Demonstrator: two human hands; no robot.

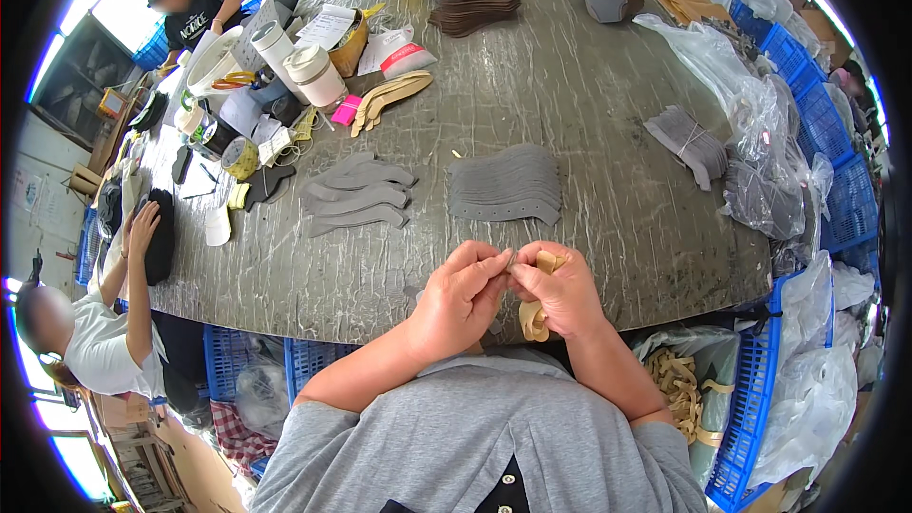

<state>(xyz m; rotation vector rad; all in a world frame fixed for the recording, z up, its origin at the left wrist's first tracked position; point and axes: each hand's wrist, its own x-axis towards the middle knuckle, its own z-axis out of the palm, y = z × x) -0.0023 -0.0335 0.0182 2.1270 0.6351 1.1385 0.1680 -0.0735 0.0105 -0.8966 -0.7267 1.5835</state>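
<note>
Close to the table's near edge, my left hand (465, 287) and my right hand (562, 293) meet fingertip to fingertip. Both thumbs and forefingers pinch at a small greyish bit, too small to name. A curled tan strip (534, 321) is gripped in my right hand and hangs below its fingers. Just beyond my hands lies a neat stack of grey cut pieces (503, 185), with small holes along its near edge. Left of that stack, looser grey curved pieces (361, 198) overlap one another.
A tied grey bundle (686, 144) lies right, beside clear plastic bags (760, 192). Brown pieces (470, 8) are stacked at the far side. Jars (315, 78), tape and tan pieces (391, 100) crowd the left. A blue crate (746, 427) stands below right. Co-workers sit around the table.
</note>
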